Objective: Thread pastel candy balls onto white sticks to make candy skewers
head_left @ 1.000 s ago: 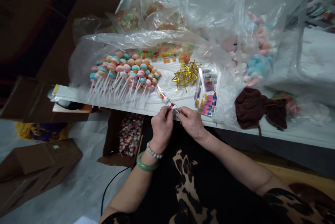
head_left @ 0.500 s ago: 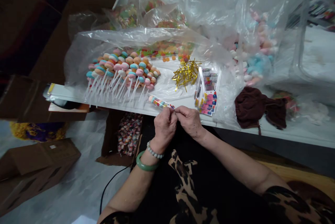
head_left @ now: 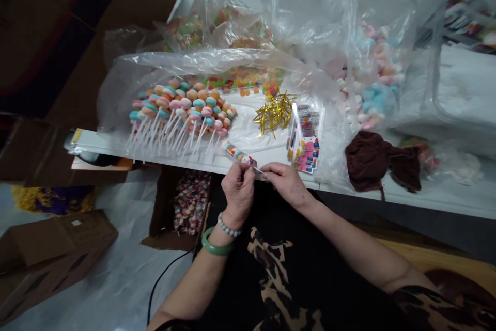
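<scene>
My left hand (head_left: 238, 191) is closed around the lower part of a candy skewer (head_left: 234, 152) in a clear printed wrapper. Its colourful marshmallow-like pieces point up and left over the table edge. A short white stick end shows between my hands. At that end the fingertips of my right hand (head_left: 287, 184) are pinched together; any small twist tie there is too small to make out. Just beyond lie a pile of gold twist ties (head_left: 274, 114) and a stack of printed clear bags (head_left: 307, 140). Many unwrapped candy skewers (head_left: 178, 106) are heaped to the left, sticks toward me.
Large clear plastic bags (head_left: 232, 21) of gummy candy stand at the back. Another bag of pastel candy (head_left: 377, 93) is on the right, near a brown cloth (head_left: 368, 160). Below the table, a cardboard box (head_left: 159, 217) holds wrapped candies (head_left: 191, 202). Another box (head_left: 58, 243) sits on the floor.
My hands have moved slightly apart, with the left shifting down and left. A bit of white stick now shows between them. The wrapped candy skewer stays in my left hand.
</scene>
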Demonstrator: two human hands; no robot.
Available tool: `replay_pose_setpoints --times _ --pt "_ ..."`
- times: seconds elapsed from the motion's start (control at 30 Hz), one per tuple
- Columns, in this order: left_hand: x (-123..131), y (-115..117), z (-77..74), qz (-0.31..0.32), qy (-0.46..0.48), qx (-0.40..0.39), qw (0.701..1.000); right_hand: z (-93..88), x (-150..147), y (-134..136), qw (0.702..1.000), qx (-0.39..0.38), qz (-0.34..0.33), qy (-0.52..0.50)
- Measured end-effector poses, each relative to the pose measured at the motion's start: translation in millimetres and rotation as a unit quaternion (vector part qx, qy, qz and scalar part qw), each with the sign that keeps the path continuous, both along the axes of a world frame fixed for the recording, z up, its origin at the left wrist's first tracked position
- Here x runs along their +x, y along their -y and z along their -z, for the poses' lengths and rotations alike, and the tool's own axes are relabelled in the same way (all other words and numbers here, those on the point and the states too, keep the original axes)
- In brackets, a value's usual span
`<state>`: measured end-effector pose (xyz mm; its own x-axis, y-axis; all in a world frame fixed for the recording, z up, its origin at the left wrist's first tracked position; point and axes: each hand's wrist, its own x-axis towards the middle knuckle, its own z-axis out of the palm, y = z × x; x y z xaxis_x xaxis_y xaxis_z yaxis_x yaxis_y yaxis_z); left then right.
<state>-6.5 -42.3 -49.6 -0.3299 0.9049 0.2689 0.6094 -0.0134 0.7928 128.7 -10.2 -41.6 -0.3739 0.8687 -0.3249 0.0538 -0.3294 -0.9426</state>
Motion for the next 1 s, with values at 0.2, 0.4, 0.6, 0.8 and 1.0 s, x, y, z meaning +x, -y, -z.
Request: replay_pose_setpoints --times 0.2,0.4,0.6,0.8,1.0 --pt "2 3 3.4 0.061 -0.065 0.001 0.996 6.6 -7 -6 0.976 0.144 0.051 0.154" --pt "7 7 -3.1 0.053 0.074 -0.053 0.994 11.1 -10 -4 0.971 0.212 0.035 0.110" --pt "8 -3 -17.4 0.001 0.447 -0.187 0.875 12.6 -8 1 0.973 0.156 0.139 0.096" --pt "8 -15 -12.7 -0.025 0.645 -0.180 0.743 8.6 -13 12 0.979 0.163 0.098 0.078" --pt "3 -8 -12.7 -0.045 0.611 -0.121 0.781 -0.8 -17 1 0.997 0.010 0.068 -0.022"
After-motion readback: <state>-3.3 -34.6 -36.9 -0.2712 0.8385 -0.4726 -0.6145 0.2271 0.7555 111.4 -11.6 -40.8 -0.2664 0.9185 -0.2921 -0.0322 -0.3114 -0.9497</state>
